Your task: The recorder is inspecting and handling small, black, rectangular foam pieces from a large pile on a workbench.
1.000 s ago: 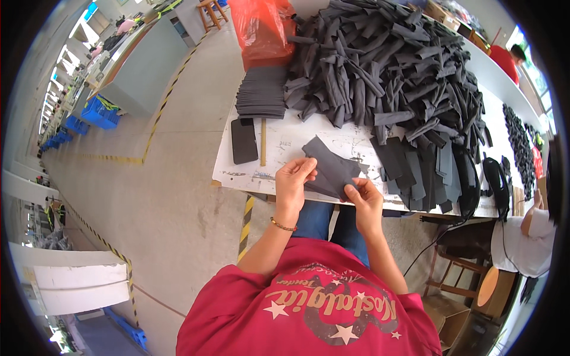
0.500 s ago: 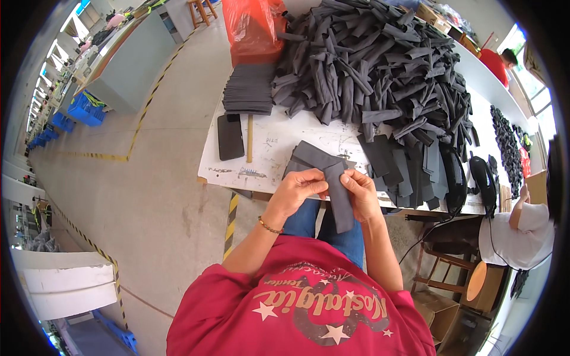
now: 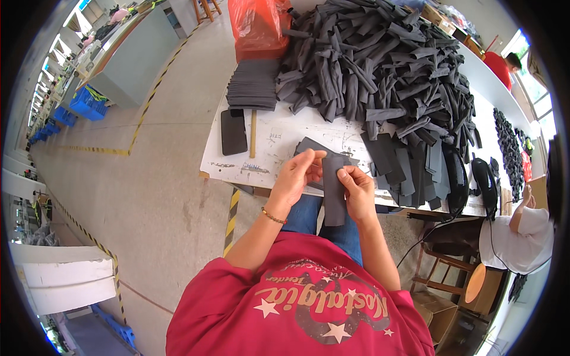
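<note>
My right hand [image 3: 358,193] pinches a dark grey fabric strip [image 3: 334,204] near its upper end, thumb on top. The strip hangs flat and lengthwise toward me, over the table's near edge. Just left of its top is my left hand [image 3: 297,175], fingers loosely bent and apart, with nothing visible in them. Behind my hands several flat dark grey pieces [image 3: 310,145] lie on the white table [image 3: 219,169], partly covered by the hands.
A big heap of grey fabric pieces [image 3: 380,65] fills the table's far side. Left of it are a neat stack [image 3: 252,86], a red plastic bag [image 3: 256,29], a phone [image 3: 234,133] and a thin stick [image 3: 253,135]. More flat strips [image 3: 409,169] lie right; a person [image 3: 513,234] sits there.
The strip's upper part, folded across earlier, now lies straight. My left hand has come off it and shifted slightly up, while my right hand keeps its grip.
</note>
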Demonstrator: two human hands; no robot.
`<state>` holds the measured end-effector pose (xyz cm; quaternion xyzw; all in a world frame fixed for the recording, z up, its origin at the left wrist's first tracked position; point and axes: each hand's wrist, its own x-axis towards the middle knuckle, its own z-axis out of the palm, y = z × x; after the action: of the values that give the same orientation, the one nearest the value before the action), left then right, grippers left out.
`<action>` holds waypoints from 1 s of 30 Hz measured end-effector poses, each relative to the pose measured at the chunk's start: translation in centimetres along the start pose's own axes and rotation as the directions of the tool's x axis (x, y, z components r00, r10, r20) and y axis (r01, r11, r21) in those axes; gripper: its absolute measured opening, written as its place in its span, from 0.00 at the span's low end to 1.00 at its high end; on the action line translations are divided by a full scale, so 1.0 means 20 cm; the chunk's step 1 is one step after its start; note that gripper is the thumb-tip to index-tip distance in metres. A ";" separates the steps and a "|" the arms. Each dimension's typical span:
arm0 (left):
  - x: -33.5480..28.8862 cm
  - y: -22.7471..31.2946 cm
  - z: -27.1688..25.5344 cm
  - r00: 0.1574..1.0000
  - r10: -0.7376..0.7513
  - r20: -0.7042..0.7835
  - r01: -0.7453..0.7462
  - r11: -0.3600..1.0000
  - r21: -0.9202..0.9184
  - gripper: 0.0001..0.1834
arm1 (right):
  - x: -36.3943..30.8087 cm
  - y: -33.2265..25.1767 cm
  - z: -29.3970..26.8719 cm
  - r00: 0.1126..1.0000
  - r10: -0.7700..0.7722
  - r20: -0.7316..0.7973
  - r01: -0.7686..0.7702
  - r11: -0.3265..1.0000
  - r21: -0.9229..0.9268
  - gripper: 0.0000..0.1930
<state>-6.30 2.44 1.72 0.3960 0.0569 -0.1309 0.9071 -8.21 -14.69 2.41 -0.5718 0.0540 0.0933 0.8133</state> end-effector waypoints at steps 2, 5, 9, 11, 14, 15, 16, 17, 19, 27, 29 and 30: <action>0.01 -0.02 -0.03 1.000 0.008 -0.008 -0.007 0.985 0.171 0.16 | 0.01 0.01 0.01 0.998 -0.041 -0.043 0.041 0.999 -0.014 0.05; -0.02 -0.01 -0.04 1.000 -0.009 0.011 0.005 0.958 0.287 0.17 | 0.02 0.03 0.00 0.997 -0.035 -0.065 0.034 0.999 -0.027 0.06; -0.09 -0.05 -0.08 0.996 -0.091 0.025 0.075 0.924 0.376 0.15 | 0.03 0.02 0.01 0.994 -0.045 -0.099 0.042 0.999 -0.034 0.06; -0.10 -0.07 -0.08 0.994 -0.084 0.065 0.052 0.919 0.392 0.14 | 0.04 0.03 0.02 0.994 -0.063 -0.091 0.058 0.997 -0.059 0.06; -0.13 -0.08 -0.07 0.990 -0.070 0.120 0.016 0.914 0.406 0.12 | 0.03 0.05 0.04 0.988 -0.118 -0.096 0.110 0.991 -0.082 0.07; -0.14 -0.08 -0.07 0.989 -0.063 0.135 0.003 0.914 0.405 0.10 | 0.03 0.04 0.04 0.989 -0.116 -0.093 0.108 0.991 -0.081 0.07; -0.15 -0.09 -0.08 0.989 -0.062 0.131 0.003 0.914 0.406 0.10 | 0.01 0.02 0.04 0.998 -0.038 -0.052 0.033 0.994 -0.106 0.08; -0.17 -0.12 -0.10 0.994 -0.068 0.090 0.033 0.938 0.346 0.09 | -0.01 0.01 0.03 0.999 0.041 -0.013 -0.042 0.990 -0.134 0.09; -0.22 -0.15 -0.12 0.995 -0.086 0.053 0.068 0.956 0.285 0.08 | -0.07 0.00 0.02 0.997 0.060 -0.042 -0.067 0.979 -0.192 0.09; -0.28 -0.19 -0.15 0.929 0.050 -0.368 -0.019 0.996 0.086 0.12 | -0.12 0.19 -0.07 0.994 -0.026 -0.110 -0.025 0.899 -0.437 0.10; -0.23 -0.16 -0.16 0.906 0.013 -0.422 0.032 0.995 0.099 0.13 | -0.07 0.13 -0.05 0.976 -0.194 -0.104 0.084 0.766 -0.637 0.09; -0.19 -0.15 -0.17 0.907 0.117 -0.404 0.005 0.957 0.289 0.15 | -0.03 0.11 -0.05 0.968 -0.235 -0.084 0.117 0.725 -0.678 0.09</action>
<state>-10.77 3.75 -1.84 0.5418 0.2184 -0.0236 0.8113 -9.21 -14.92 0.13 -0.8331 0.0288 -0.0187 0.5520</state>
